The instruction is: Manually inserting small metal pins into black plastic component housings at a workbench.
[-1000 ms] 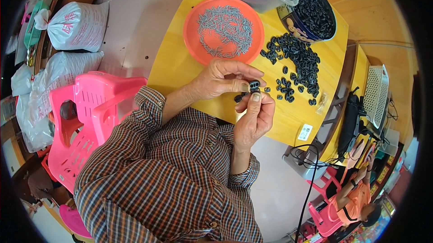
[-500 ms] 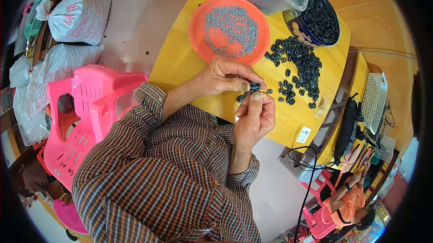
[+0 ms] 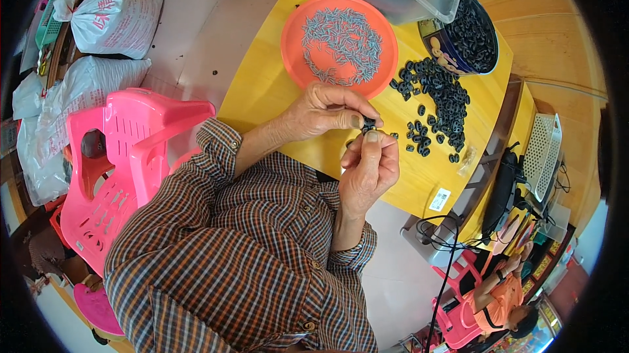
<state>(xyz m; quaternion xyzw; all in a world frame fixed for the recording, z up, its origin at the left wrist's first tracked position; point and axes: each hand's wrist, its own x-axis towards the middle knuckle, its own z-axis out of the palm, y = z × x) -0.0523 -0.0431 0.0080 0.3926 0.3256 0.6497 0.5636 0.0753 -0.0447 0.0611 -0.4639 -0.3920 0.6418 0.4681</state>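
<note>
Ring stack (image 3: 369,123) crosswise between both grips

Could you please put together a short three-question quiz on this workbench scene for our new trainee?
1. True or false: the left hand and the right hand meet on one small black ring above the yellow table.
2. What lies in the orange plate?
A. black rings
B. small grey pins
C. nothing
3. Fill in: the loose pile of black rings lies to the person's ______ of the orange plate.

Key
1. True: the fingertips of both hands pinch the ring between them.
2. B: the small grey pins are spread over its middle.
3. Right, near the round dark tin that also holds rings.
</note>
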